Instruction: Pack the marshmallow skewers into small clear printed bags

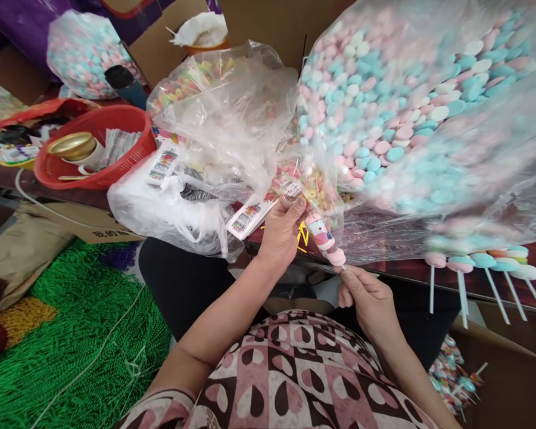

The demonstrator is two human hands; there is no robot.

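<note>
My left hand (pixel 282 229) pinches the upper end of a small clear printed wrapper (pixel 318 229) that slants down to the right. At the wrapper's lower end sits the pink, rounded candy head of a lollipop (pixel 337 257). My right hand (pixel 370 298) is closed with thumb and fingertips on the thin white stick below that head. How far the candy reaches into the wrapper I cannot tell. Beside my left hand lie a stack of printed labels (pixel 252 215) and yellow twist ties (pixel 302 238). An open bag of ring-shaped candies (pixel 321 187) lies just behind the wrapper.
A large clear bag of pink, blue and white candies (pixel 384 143) fills the back right. Several lollipops (pixel 485 260) lie at the table edge, sticks overhanging. Below right, a cardboard box (pixel 509 381) holds wrapped lollipops (pixel 455 375). A red basket (pixel 129 158) stands left, above green strands (pixel 80 333).
</note>
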